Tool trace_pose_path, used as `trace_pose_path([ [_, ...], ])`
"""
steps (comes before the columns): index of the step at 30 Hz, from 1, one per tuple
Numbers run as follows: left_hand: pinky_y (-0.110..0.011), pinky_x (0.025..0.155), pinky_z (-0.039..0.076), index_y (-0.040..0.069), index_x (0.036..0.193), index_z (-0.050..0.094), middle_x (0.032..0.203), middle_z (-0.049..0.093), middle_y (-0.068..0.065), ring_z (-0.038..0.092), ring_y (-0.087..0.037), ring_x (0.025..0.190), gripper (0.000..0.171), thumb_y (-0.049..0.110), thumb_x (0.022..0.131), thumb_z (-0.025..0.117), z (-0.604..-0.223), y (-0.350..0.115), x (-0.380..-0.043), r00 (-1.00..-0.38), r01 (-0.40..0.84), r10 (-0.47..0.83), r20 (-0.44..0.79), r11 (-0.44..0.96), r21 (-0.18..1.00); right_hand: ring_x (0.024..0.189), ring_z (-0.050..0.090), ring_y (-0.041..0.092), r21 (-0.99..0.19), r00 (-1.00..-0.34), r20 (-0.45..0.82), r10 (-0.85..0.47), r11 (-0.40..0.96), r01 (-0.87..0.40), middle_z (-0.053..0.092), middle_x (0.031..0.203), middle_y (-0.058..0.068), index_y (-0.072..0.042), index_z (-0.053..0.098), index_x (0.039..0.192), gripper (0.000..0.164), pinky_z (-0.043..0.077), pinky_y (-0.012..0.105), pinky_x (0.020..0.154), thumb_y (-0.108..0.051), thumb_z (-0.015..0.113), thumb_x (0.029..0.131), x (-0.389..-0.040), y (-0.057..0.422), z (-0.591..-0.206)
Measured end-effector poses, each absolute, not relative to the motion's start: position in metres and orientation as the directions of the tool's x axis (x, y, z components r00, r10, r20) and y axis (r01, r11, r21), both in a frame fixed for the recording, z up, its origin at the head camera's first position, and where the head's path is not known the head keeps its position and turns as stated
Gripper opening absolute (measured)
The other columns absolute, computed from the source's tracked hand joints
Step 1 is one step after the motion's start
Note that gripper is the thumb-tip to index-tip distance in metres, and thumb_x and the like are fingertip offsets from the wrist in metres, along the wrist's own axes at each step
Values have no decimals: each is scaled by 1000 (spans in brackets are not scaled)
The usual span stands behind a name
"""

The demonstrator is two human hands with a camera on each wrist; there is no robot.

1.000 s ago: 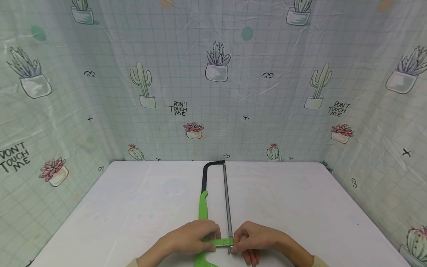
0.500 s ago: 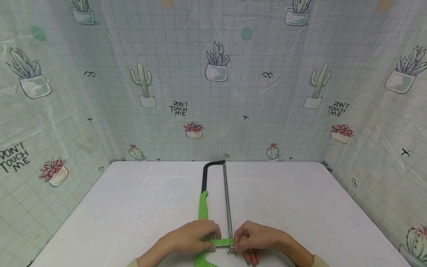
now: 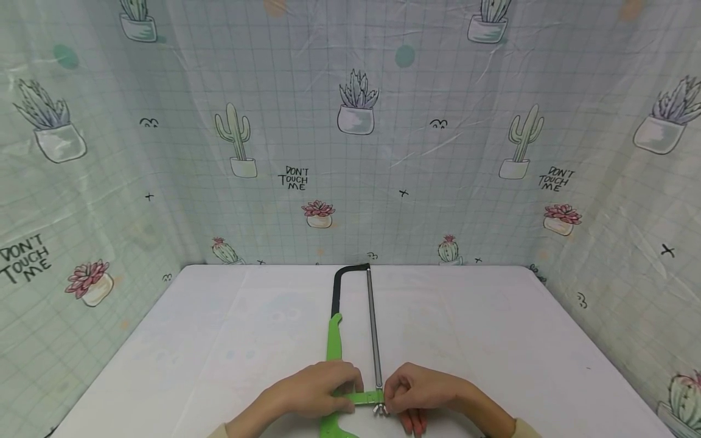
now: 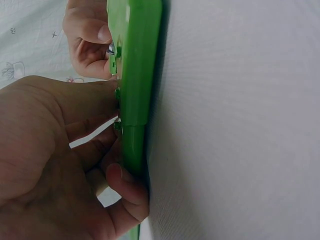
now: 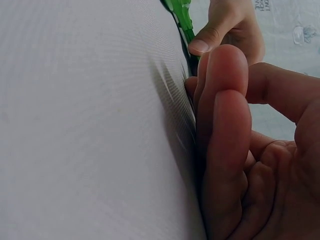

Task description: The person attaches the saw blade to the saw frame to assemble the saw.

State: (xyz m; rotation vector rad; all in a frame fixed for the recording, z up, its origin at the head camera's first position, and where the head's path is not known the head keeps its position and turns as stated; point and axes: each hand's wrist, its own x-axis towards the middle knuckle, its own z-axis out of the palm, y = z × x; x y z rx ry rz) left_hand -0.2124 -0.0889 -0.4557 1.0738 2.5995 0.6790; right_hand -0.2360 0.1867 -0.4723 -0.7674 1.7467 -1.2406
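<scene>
A hacksaw [image 3: 333, 340] with a green handle and black front frame lies flat on the white table. Its grey blade [image 3: 373, 328] runs along the right side. My left hand [image 3: 314, 389] grips the green frame near the crosspiece [image 3: 366, 398], as the left wrist view also shows. At the crosspiece's right end, the thumb and index finger of my right hand [image 3: 424, 388] pinch a small silver wing nut [image 3: 379, 410], partly hidden by the fingertips. In the right wrist view, the other fingers [image 5: 230, 125] of that hand rest against the table surface.
The white table [image 3: 246, 328] reaches back to a patterned cloth [image 3: 263, 134] with cactus drawings, which also hangs at both sides. The saw's front end lies close to the table's far edge.
The wing nut has turned, and its wings now show spread to both sides. My right fingertips have shifted slightly; the left hand and the hacksaw stay in place.
</scene>
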Motion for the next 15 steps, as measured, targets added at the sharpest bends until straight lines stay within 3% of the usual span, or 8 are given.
trace_pose_path([
  [6,-17,77,46,27,109,68,93,56,20,50,5,84,16,31,94,73,-455,-89,-212,-697,600,715,-48,619,506,46,58,-1,-948,-452,-284,-845,319,-1,47,78,55,4,68,100,16,46,15,44,-10,61,97,-236,187,-473],
  [15,-17,75,45,27,108,68,91,55,20,49,4,83,16,31,94,74,-455,-88,-212,-702,596,711,-49,623,506,45,58,-1,-951,-456,-276,-846,310,-1,47,78,55,-5,67,97,8,46,15,44,-10,62,97,-238,186,-476],
])
